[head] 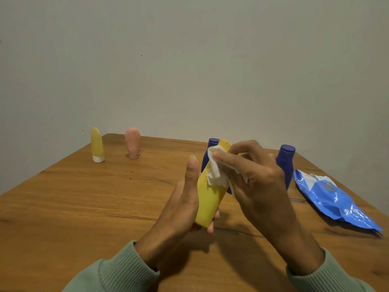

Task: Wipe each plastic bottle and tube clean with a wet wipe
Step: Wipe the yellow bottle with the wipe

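Note:
My left hand (181,209) grips the lower end of a yellow bottle (208,203), held tilted above the wooden table (88,207). My right hand (256,182) pinches a white wet wipe (214,167) against the bottle's upper part. Behind the hands stand two dark blue bottles, one (211,144) mostly hidden by the yellow bottle, the other (285,163) to the right. A yellow tube (97,145) with a white cap and a pink tube (132,143) stand upside down on their caps at the far left.
A blue wet-wipe pack (330,199) lies flat near the table's right edge. A plain wall stands right behind the table. The table's far left corner is close to the yellow tube.

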The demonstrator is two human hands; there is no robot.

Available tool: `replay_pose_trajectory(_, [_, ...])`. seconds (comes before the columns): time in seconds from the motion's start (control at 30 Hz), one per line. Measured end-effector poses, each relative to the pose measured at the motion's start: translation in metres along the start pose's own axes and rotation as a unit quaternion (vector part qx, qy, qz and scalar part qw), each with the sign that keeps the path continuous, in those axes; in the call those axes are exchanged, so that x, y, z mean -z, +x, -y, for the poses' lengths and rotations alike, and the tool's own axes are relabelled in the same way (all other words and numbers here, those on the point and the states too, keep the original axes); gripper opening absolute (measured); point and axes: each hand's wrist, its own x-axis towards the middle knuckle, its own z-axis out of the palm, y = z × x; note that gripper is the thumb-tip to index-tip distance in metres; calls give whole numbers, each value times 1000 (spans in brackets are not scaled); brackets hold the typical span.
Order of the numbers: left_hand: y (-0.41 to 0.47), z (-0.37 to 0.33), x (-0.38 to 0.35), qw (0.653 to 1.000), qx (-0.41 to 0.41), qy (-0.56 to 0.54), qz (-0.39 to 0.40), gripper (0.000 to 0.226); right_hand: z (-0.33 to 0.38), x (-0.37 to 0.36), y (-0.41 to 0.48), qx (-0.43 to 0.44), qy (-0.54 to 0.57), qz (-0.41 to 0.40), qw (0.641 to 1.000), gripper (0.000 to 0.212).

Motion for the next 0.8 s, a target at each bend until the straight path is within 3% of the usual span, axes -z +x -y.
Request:
replay_pose_trajectory(0.2, [3,1,2,1000,2,-12,4,90,-7,7,4,-18,7,-36,999,29])
replay_pose_trajectory(0.37, [7,3,5,994,21,-110,13,92,-3,3,2,43,28,70,996,28])
replay_pose_trajectory(0.53, [8,5,4,992,26,-121,35,99,-10,6,4,-18,48,-13,999,28])
replay_pose_trajectory(0.7, [9,5,4,986,33,-164,29,96,-10,2,2,-3,86,46,995,29])
replay_pose_trajectory(0.8, [8,6,2,987,34,-156,33,96,-13,4,3,-41,91,-6,995,26])
